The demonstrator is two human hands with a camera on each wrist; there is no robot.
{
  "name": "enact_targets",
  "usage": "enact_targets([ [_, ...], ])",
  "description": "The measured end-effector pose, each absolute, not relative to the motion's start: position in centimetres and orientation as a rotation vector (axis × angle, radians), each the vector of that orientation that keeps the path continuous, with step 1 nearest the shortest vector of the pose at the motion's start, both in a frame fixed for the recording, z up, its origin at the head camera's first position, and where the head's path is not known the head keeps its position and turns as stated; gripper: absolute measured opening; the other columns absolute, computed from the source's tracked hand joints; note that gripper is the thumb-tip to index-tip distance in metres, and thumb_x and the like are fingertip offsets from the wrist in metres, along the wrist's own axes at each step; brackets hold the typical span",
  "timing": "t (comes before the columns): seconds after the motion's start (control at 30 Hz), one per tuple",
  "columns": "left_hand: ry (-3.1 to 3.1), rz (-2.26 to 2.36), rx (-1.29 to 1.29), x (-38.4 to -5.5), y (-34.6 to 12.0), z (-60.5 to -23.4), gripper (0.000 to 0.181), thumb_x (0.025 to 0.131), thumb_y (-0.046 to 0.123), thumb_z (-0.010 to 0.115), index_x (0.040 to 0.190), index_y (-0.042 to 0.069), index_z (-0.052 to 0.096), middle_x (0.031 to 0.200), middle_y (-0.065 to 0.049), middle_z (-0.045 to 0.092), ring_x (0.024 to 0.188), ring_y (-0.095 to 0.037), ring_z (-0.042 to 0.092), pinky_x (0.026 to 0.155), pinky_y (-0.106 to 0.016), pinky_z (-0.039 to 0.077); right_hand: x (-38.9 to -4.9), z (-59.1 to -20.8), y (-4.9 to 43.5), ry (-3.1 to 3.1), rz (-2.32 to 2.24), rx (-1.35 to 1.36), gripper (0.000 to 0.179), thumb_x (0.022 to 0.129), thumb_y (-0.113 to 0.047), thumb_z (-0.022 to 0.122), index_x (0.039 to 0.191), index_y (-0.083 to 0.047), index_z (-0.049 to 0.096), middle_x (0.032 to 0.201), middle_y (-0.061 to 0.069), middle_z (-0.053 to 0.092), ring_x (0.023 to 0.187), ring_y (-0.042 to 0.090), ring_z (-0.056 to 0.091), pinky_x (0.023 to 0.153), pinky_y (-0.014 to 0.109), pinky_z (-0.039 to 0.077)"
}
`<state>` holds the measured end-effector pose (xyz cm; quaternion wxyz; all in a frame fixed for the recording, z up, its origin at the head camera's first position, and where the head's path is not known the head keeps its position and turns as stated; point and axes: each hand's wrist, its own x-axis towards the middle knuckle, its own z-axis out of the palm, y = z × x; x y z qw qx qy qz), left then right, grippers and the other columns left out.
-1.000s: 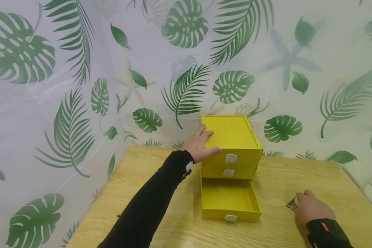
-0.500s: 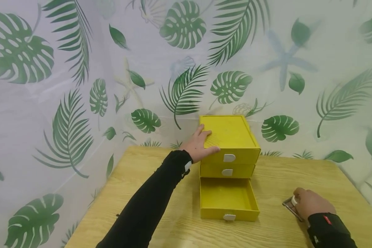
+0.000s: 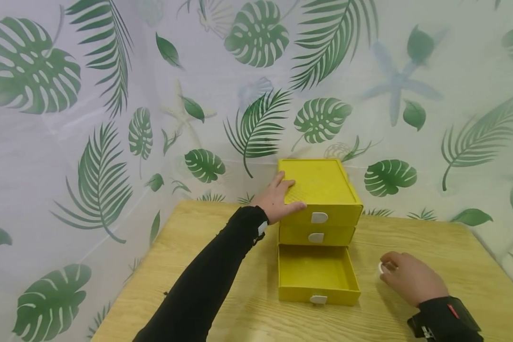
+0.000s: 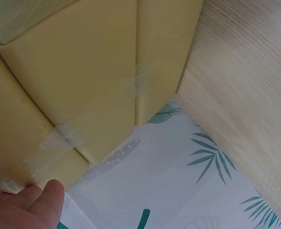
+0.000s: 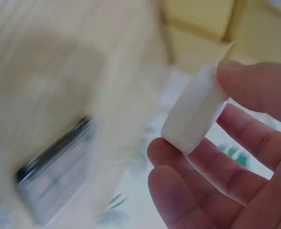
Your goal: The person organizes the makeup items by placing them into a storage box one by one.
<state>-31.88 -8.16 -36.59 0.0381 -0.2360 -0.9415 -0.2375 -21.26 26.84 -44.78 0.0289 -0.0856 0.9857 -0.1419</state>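
Note:
A yellow drawer box stands at the table's back, its lowest drawer pulled out. My left hand rests on the box's top left edge, thumb and fingers spread. In the left wrist view, fingertips touch the box's taped side. To the right of the drawer, my right hand pinches a small white thing with rounded edges between thumb and fingers. A blurred flat rectangular case with a dark edge lies on the table in the right wrist view; the head view does not show it.
The wooden table runs to a leaf-patterned sheet behind and at the left. Two upper drawers with white tabs are closed. A small dark speck lies by the left sleeve.
My right hand has lifted away from the flat case and moved left toward the open drawer, with the white thing in its fingers. The left hand has stayed on the box.

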Motion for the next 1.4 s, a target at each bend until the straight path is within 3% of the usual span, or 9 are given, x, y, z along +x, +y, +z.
enact_targets([
  [0.2, -2.902, -0.704, -0.717, -32.2, -8.1, -36.8, 0.082, 0.085, 0.071, 0.047, 0.148, 0.023, 0.029, 0.158, -0.005, 0.004, 0.132, -0.023, 0.03, 0.103, -0.041, 0.038, -20.2, -43.5, 22.5, 3.119, -0.495, -0.464, 0.034, 0.084, -0.031, 0.071, 0.112, -0.012, 0.066, 0.098, 0.004, 0.067, 0.086, 0.023, 0.061, 0.068, 0.047, 0.053],
  [0.4, -2.895, -0.705, -0.712, -32.2, -8.1, -36.8, 0.081, 0.085, 0.071, 0.048, 0.147, 0.022, 0.031, 0.158, -0.006, 0.006, 0.131, -0.023, 0.031, 0.103, -0.041, 0.038, -20.0, -43.2, 19.7, 3.151, -0.516, -0.554, 0.034, 0.083, -0.033, 0.073, 0.112, -0.017, 0.067, 0.101, 0.004, 0.067, 0.085, 0.021, 0.061, 0.068, 0.046, 0.053],
  [0.7, -2.889, -0.733, -0.7, -32.0, -7.8, -36.7, 0.082, 0.084, 0.071, 0.049, 0.147, 0.022, 0.031, 0.158, -0.005, 0.007, 0.13, -0.023, 0.032, 0.101, -0.041, 0.04, -19.7, -43.9, 16.4, 3.145, -0.565, -0.741, 0.026, 0.081, -0.028, 0.075, 0.104, -0.018, 0.07, 0.091, -0.006, 0.067, 0.074, 0.009, 0.057, 0.063, 0.036, 0.05],
  [1.17, -2.878, -0.737, -0.675, -31.9, -8.1, -37.2, 0.081, 0.084, 0.071, 0.049, 0.146, 0.021, 0.033, 0.157, -0.005, 0.008, 0.13, -0.024, 0.033, 0.101, -0.042, 0.04, -21.0, -45.5, 10.4, 3.016, -0.578, -0.682, 0.016, 0.083, -0.033, 0.072, 0.096, -0.024, 0.073, 0.088, -0.012, 0.066, 0.079, 0.007, 0.059, 0.071, 0.038, 0.053],
  [1.4, -2.866, -0.752, -0.707, -31.8, -8.1, -36.9, 0.08, 0.085, 0.069, 0.049, 0.147, 0.021, 0.032, 0.157, -0.006, 0.008, 0.131, -0.024, 0.032, 0.102, -0.041, 0.039, -21.9, -46.7, 8.8, 3.03, -0.502, -0.753, 0.012, 0.08, -0.033, 0.075, 0.089, -0.026, 0.075, 0.081, -0.012, 0.065, 0.072, 0.007, 0.058, 0.065, 0.036, 0.053],
])
